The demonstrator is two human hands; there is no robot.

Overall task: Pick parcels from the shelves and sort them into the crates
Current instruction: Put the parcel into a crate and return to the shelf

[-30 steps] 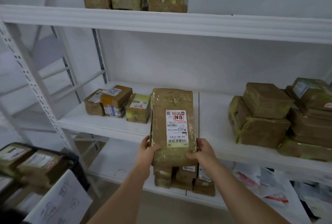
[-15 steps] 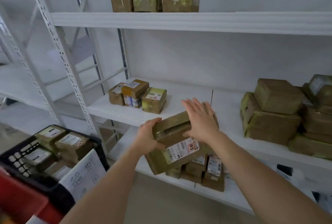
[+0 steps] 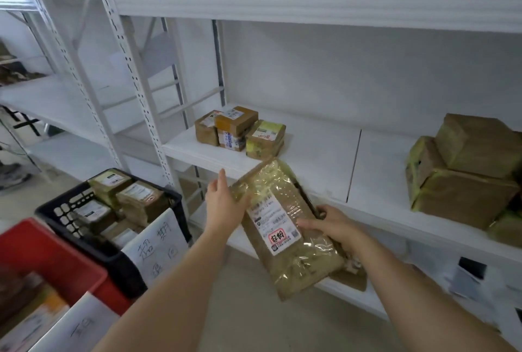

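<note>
We see a long brown parcel (image 3: 285,227), wrapped in clear film with its white label up, held tilted before the middle shelf (image 3: 324,154). At lower left stand a black crate (image 3: 113,255) holding parcels and a red crate (image 3: 65,261).
</note>
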